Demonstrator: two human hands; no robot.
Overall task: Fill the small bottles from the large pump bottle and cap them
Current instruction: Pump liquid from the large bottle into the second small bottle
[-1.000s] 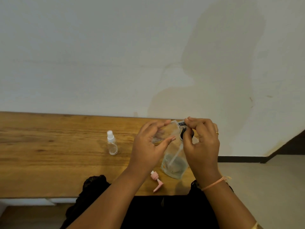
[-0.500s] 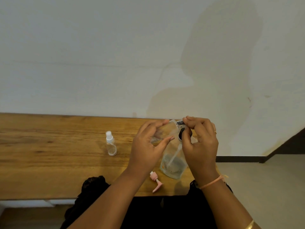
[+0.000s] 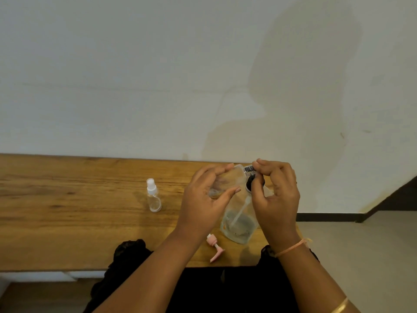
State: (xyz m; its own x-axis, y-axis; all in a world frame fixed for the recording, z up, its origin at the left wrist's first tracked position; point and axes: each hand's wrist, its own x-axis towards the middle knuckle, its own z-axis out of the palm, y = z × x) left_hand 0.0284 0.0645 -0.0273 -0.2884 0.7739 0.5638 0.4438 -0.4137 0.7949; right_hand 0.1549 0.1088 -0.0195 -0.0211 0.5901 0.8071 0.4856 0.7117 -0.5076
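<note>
I see the right hand [image 3: 276, 195] at the top of the big bottle [image 3: 239, 224]. Its grip is a pinch: thumb and fingertips are closed on the black cap [image 3: 249, 185] at the bottle's neck, with the other fingers curled above it. The left hand [image 3: 203, 199] holds the bottle's upper left side. Its grip wraps the clear wall, fingers over the far side and thumb on the near side.

The big bottle is clear and leans away from me, its base resting on the counter [image 3: 67, 211] near the near edge, right of centre. A thin tube runs from the cap down into a shallow pool of liquid at the bottom. A barcode label [image 3: 249, 169] shows just above the cap.

A pink pump [image 3: 214, 248] lies on its side on the counter, just left of the bottle's base and close to the near edge. A small bottle [image 3: 153, 197], clear with a white spray top, stands upright on the counter, well to the left of the hands. I cannot tell how full it is.

The right wrist carries a pink thread [image 3: 291, 248], and a gold bangle [image 3: 339, 307] sits lower on that forearm. Dark clothing [image 3: 225, 290] fills the nearest part of the view. A pale wall [image 3: 135, 75] rises behind the wooden counter, and to the right lies a light floor [image 3: 372, 245].
</note>
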